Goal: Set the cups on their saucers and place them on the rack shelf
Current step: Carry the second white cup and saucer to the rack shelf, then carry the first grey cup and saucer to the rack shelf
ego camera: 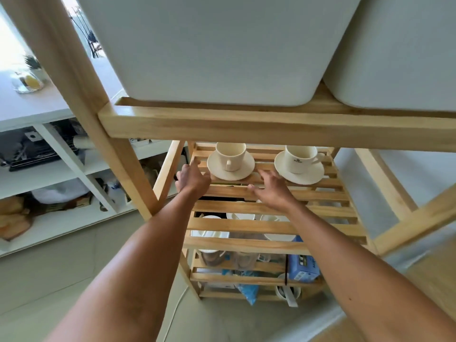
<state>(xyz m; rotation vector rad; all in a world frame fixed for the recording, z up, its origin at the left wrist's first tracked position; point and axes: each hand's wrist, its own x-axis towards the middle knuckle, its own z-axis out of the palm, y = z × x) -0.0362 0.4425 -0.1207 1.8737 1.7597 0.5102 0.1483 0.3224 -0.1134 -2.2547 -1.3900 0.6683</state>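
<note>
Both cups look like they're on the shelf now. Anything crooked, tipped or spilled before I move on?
Nothing stands out. The left cup sits upright on its saucer, and the right cup upright on its saucer, both flat on the slatted shelf. No spill or damage shows. The left hand and right hand are open, holding nothing.

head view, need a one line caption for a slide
Two cups on saucers, left cup and right cup, sit on the slatted rack shelf; both open hands hover nearby.
</note>
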